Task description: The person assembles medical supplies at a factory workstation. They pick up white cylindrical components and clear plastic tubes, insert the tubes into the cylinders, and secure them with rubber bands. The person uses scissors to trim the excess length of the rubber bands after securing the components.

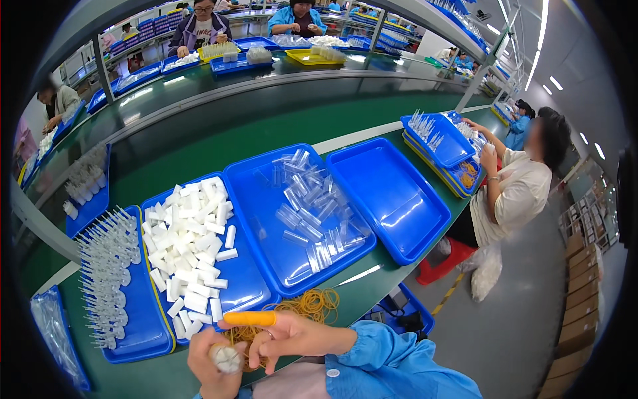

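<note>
My left hand (205, 364) is closed around a round bundle of whitish pieces (228, 359), its segmented end facing up. Close on its right is my right hand (299, 334), index finger stretched out in an orange finger cot (250, 318). Its other fingers are loosely bent and apart beside the bundle; I see nothing gripped in them. Loose tan rubber bands (311, 304) lie in a heap on the table behind and under my hands. Just beyond, short white cylinders (189, 239) are piled in a blue tray (249, 282).
Left stands a blue tray (143, 326) with rows of clear, thin-tipped pieces (106, 279). A middle blue tray (266, 233) holds clear tubes (312, 206); right of it is a bare blue tray (385, 199). A co-worker (518, 186) works at stacked trays (442, 143). Others sit across the green bench (266, 130).
</note>
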Action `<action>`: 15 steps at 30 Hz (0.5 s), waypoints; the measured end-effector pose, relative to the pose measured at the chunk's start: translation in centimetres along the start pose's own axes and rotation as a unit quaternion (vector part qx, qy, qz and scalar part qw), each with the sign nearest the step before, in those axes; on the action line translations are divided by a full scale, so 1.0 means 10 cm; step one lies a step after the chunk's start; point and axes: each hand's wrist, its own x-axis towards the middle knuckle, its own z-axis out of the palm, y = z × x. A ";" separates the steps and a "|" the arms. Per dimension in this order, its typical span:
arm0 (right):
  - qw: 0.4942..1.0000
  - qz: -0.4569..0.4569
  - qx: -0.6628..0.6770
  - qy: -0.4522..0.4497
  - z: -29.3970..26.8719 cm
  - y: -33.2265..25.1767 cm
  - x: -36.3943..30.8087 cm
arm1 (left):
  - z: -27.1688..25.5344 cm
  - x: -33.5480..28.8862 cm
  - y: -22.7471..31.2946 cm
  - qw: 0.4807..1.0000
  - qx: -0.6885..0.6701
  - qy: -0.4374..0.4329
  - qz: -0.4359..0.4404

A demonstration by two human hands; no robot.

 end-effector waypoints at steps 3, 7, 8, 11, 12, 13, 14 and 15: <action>0.935 -0.083 -0.341 0.046 0.12 0.08 0.07 | 0.05 0.12 0.10 0.998 0.014 -0.052 0.015; 0.772 -0.165 -0.593 0.159 0.15 0.21 0.11 | 0.05 0.22 0.14 0.995 0.013 -0.095 0.017; 0.780 -0.161 -0.586 0.151 0.17 0.14 0.08 | 0.04 0.24 0.14 0.993 0.000 -0.119 0.007; 0.778 -0.173 -0.583 0.161 0.13 -0.07 -0.09 | -0.01 0.27 0.13 0.948 -0.230 -0.158 -0.155; 0.763 -0.193 -0.591 0.178 0.09 -0.15 -0.14 | -0.07 0.26 0.14 0.915 -0.313 -0.138 -0.216; 0.746 -0.211 -0.600 0.200 0.04 -0.25 -0.22 | -0.09 0.28 0.16 0.845 -0.466 -0.092 -0.247; 0.718 -0.209 -0.625 0.225 -0.04 -0.35 -0.30 | -0.11 0.27 0.14 0.835 -0.488 -0.074 -0.242; 0.683 -0.185 -0.656 0.261 -0.11 -0.45 -0.41 | -0.17 0.29 0.15 0.798 -0.533 -0.053 -0.275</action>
